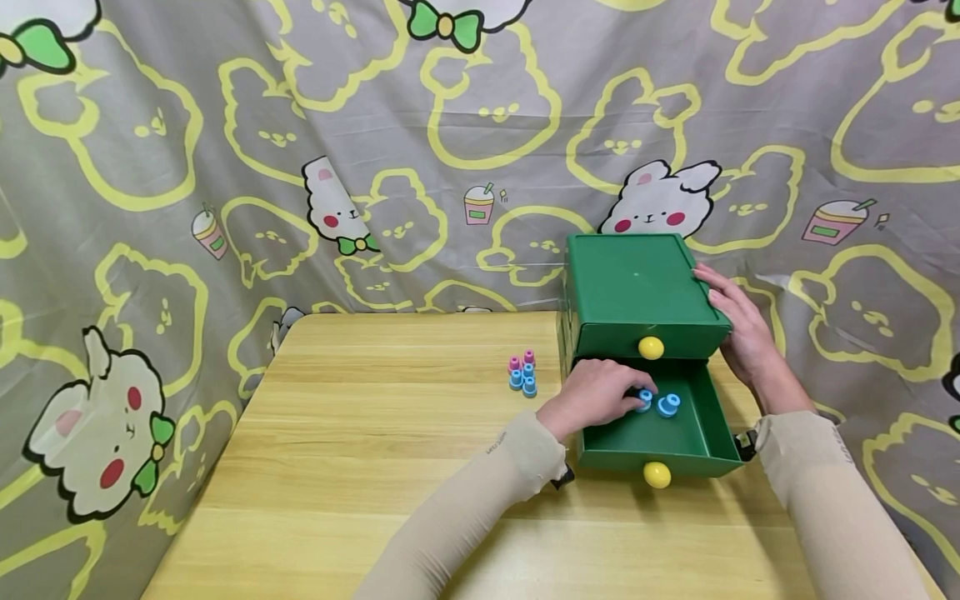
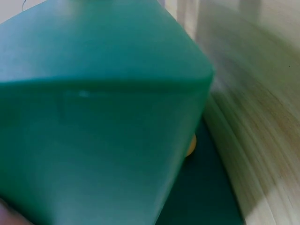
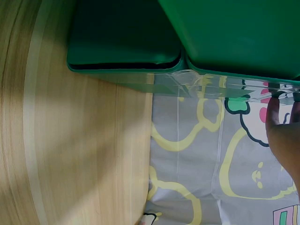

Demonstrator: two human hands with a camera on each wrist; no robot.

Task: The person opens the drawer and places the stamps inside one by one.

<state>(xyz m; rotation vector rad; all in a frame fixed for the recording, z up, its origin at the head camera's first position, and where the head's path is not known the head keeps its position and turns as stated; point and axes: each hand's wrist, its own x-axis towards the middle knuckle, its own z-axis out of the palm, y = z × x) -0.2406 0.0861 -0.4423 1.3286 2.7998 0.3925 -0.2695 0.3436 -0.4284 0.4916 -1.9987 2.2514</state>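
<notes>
I see the worktop [image 1: 360, 433] bearing a green cabinet [image 1: 637, 283], its lower drawer [image 1: 675, 440] pulled out at the front. My right hand [image 1: 742, 325] rests along the cabinet's right top edge, fingers fairly straight (a brace, I'd guess). My left hand [image 1: 600, 393] reaches into the drawer, fingers pinching a blue peg [image 1: 645, 402]; its neighbour [image 1: 669, 406] sits just beside. Five loose pegs [image 1: 528, 370] stand left of the cabinet. I judge I'm placing the pinched peg; next calls for parting the fingers gently, without nudging its neighbour.
</notes>
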